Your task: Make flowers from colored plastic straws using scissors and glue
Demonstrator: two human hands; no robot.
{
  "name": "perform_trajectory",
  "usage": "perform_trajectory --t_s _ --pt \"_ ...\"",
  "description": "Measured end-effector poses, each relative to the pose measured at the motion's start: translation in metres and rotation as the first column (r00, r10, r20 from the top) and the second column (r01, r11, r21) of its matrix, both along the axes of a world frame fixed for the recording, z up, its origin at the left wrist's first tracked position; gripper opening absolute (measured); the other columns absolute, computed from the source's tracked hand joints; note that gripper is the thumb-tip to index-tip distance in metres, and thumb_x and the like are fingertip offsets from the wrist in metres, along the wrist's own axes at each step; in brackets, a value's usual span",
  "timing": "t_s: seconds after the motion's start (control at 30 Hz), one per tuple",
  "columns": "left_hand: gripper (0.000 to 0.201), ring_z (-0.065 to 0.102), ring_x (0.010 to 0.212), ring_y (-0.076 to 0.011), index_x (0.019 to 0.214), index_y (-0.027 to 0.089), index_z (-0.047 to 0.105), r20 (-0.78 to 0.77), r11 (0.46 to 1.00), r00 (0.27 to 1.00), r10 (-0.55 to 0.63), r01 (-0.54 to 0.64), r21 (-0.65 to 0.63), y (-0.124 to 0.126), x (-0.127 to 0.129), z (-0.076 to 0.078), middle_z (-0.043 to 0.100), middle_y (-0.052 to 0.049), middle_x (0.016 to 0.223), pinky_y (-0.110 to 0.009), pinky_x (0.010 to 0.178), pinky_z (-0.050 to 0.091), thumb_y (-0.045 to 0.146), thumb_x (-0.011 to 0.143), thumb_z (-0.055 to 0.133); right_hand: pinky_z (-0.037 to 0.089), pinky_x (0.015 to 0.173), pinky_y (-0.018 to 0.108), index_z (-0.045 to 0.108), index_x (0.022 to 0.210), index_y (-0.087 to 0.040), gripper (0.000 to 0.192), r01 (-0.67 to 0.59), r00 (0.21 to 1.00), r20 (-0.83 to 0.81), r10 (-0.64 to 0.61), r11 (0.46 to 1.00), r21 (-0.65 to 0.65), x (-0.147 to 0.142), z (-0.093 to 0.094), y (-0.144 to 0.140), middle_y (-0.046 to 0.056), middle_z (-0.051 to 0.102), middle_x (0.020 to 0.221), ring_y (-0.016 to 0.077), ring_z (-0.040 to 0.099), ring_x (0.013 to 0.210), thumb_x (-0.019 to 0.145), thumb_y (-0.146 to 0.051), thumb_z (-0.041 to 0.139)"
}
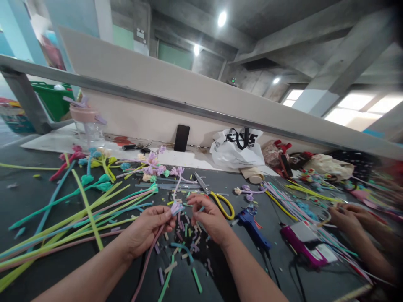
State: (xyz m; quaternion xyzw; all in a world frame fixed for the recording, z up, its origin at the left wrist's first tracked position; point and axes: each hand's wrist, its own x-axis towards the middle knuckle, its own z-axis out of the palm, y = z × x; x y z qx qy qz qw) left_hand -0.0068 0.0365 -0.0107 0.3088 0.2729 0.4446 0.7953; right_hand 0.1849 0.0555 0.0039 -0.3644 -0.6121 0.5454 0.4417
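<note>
In the head view my left hand [151, 226] pinches a small lavender and pale-blue flower head [176, 208] made of fuzzy chenille stem. A long dusty-pink stem [147, 264] runs down from that hand toward the front edge. Facing it, my right hand [210, 218] has its fingers curled, with a small blue piece of stem [202, 209] between thumb and fingertip. Short cut pieces of stem [189, 230] in several colours lie scattered beneath both hands. Just beyond the right hand rest yellow-handled scissors [223, 205], blades pointing away to the left.
Long coloured stems [85, 205] and finished-looking flowers [153, 163] cover the left side. A blue glue gun [255, 228] and a magenta device [304, 247] lie right. A phone [181, 137] leans on the partition beside a white bag [237, 149]. A co-worker's hands [349, 218] work at far right.
</note>
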Motion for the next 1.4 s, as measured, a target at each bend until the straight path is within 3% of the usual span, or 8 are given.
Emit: perform_trajectory --t_s 0.17,0.27,0.37,0.57,0.77,1.1,1.27,1.4 --pt "0.014 0.053 0.055 -0.006 0.066 0.008 0.062 0.001 1.0 1.0 -0.011 0.011 0.028 -0.001 0.001 0.003 0.06 -0.004 0.062 -0.013 0.054 0.043 0.021 0.069 0.067 0.05 0.062 0.03 0.051 0.115 -0.028 0.043 -0.077 0.962 0.267 0.048 0.992 0.097 0.004 0.006 0.001 0.004 0.057 0.11 0.0059 0.048 0.05 0.077 -0.011 0.042" --pt "0.015 0.053 0.055 -0.0063 0.066 0.008 0.061 -0.006 0.998 1.0 -0.029 0.03 0.051 -0.002 0.001 0.0 0.06 -0.004 0.062 -0.014 0.054 0.042 0.022 0.071 0.066 0.037 0.09 0.04 0.061 0.103 -0.026 0.026 -0.15 0.89 0.449 -0.085 0.874 0.461 0.004 0.008 0.002 0.004 0.06 0.11 0.0184 0.054 0.094 0.079 -0.019 0.052" --pt "0.016 0.053 0.055 -0.0066 0.067 0.009 0.062 -0.02 0.997 0.999 -0.032 0.034 0.064 -0.001 0.001 -0.002 0.06 -0.004 0.062 -0.015 0.054 0.041 0.024 0.072 0.065 0.036 0.09 0.04 0.066 0.087 -0.025 0.013 -0.136 0.879 0.44 -0.185 0.786 0.603 -0.001 0.008 0.002 0.005 0.065 0.095 0.0203 0.052 0.097 0.079 -0.026 0.056" --pt "0.018 0.052 0.054 -0.0068 0.069 0.009 0.063 -0.027 0.997 0.998 -0.049 0.051 0.063 -0.001 0.003 -0.003 0.06 -0.004 0.063 -0.016 0.054 0.04 0.026 0.071 0.066 0.041 0.074 0.032 0.064 0.069 -0.02 0.014 -0.009 0.901 0.371 -0.224 0.847 0.531 -0.015 0.001 -0.003 0.003 0.061 0.071 0.0179 0.054 0.076 0.077 -0.031 0.059" --pt "0.017 0.052 0.053 -0.0071 0.071 0.008 0.064 -0.028 0.995 0.997 -0.071 0.073 0.068 -0.003 0.004 -0.001 0.06 -0.004 0.062 -0.016 0.053 0.04 0.025 0.069 0.068 0.043 0.072 0.027 0.063 0.087 -0.02 0.019 0.045 0.938 0.307 -0.161 0.935 0.353 -0.014 -0.005 -0.004 0.002 0.059 0.08 0.0158 0.055 0.077 0.075 -0.035 0.062" --pt "0.018 0.053 0.049 -0.0072 0.073 0.01 0.061 -0.098 0.991 0.992 -0.082 0.092 0.1 -0.005 0.005 -0.005 0.062 -0.005 0.061 -0.015 0.046 0.041 0.027 0.071 0.065 0.043 0.072 0.029 0.065 0.076 -0.019 0.022 -0.037 0.958 0.28 -0.068 0.935 0.353 -0.009 0.0 -0.001 0.003 0.059 0.075 0.0166 0.054 0.075 0.074 -0.041 0.061" --pt "0.019 0.05 0.04 -0.0078 0.074 0.015 0.054 -0.239 0.986 0.97 -0.048 0.085 0.147 -0.011 0.008 0.004 0.058 0.001 0.057 -0.015 0.031 0.035 0.032 0.07 0.063 0.041 0.067 0.025 0.06 0.073 -0.019 0.012 0.122 0.961 0.214 -0.175 0.963 0.242 0.006 0.001 0.003 0.0 0.056 0.074 0.0137 0.051 0.071 0.076 -0.03 0.06" --pt "0.016 0.034 0.026 -0.005 0.074 0.018 0.051 -0.521 0.973 0.853 0.01 0.111 0.201 -0.02 0.015 0.012 0.05 0.006 0.04 -0.015 0.028 0.022 0.033 0.075 0.054 0.039 0.055 0.022 0.057 0.072 -0.019 0.008 0.206 0.978 0.007 -0.209 0.969 0.134 0.01 -0.001 0.001 -0.003 0.053 0.065 0.0097 0.048 0.057 0.074 -0.024 0.062"
